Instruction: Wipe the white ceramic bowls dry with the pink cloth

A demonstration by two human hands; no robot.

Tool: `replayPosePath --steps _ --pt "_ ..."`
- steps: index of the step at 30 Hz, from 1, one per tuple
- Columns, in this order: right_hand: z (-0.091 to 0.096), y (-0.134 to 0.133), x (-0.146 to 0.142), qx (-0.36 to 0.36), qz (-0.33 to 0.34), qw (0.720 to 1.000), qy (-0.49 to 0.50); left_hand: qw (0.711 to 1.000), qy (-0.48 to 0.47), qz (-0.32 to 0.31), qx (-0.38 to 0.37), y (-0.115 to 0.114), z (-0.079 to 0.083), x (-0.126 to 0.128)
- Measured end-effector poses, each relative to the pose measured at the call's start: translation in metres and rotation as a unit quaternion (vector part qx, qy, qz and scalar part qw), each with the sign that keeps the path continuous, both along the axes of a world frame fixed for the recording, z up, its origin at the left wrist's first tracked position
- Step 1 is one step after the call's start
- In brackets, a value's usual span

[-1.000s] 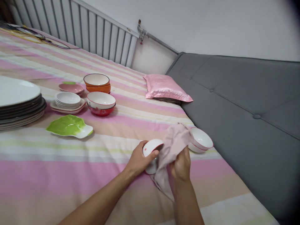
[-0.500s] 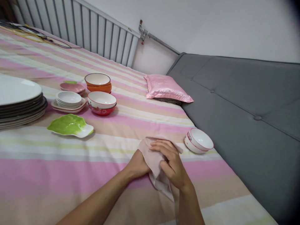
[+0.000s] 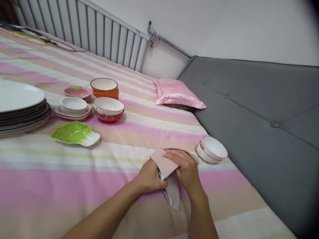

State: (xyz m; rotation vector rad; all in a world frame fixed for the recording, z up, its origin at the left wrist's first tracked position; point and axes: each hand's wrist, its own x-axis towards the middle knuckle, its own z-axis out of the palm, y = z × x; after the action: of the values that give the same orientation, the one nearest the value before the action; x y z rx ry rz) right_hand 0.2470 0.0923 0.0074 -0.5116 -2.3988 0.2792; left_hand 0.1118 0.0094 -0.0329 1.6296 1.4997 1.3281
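Here, left hand [image 3: 149, 176]: grip closed round a bowl [image 3: 161, 176], its facing hidden.
Right hand [image 3: 186, 167]: grip curled onto pink cloth [image 3: 165, 162].
Cloth: draped across bowl, long tail pointing down from it.

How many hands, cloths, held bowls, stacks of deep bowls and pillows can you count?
Hands: 2, left hand and right hand
Cloth: 1
Held bowl, mostly covered: 1
Deep-bowl stacks: 3, orange stack, red-and-white stack, white stack
Pillow: 1
Total: 8
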Motion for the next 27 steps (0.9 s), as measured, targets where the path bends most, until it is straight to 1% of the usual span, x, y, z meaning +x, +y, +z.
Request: replayPosePath --steps 3,8,11,14,16,19,23,27 --pt "0.001 0.002 0.002 -0.006 0.002 1.0 0.008 1.0 0.02 0.004 -0.003 0.0 0.0 0.001" --pt "0.001 0.005 0.005 -0.057 0.003 0.998 0.014 1.0 0.017 0.005 -0.006 -0.001 0.001 0.001" --pt "-0.003 0.011 0.007 -0.083 0.003 0.996 0.021 1.0 0.004 0.005 0.005 -0.001 0.002 0.0" --pt "-0.01 0.019 0.01 -0.133 -0.002 0.99 0.034 1.0 -0.008 0.011 -0.019 -0.002 0.002 -0.001" --pt "-0.015 0.024 0.012 -0.19 -0.003 0.981 0.045 0.999 -0.017 0.012 -0.036 -0.002 0.001 -0.002" --pt "-0.02 0.03 0.014 -0.271 -0.002 0.961 0.058 0.999 -0.027 0.006 -0.037 -0.002 0.002 -0.004" --pt "-0.028 0.036 0.017 -0.333 -0.012 0.941 0.052 0.999 -0.034 -0.001 -0.028 -0.002 0.004 -0.005" --pt "-0.036 0.039 0.019 -0.391 0.007 0.919 0.05 0.999 -0.041 -0.002 -0.023 -0.001 0.005 -0.004"
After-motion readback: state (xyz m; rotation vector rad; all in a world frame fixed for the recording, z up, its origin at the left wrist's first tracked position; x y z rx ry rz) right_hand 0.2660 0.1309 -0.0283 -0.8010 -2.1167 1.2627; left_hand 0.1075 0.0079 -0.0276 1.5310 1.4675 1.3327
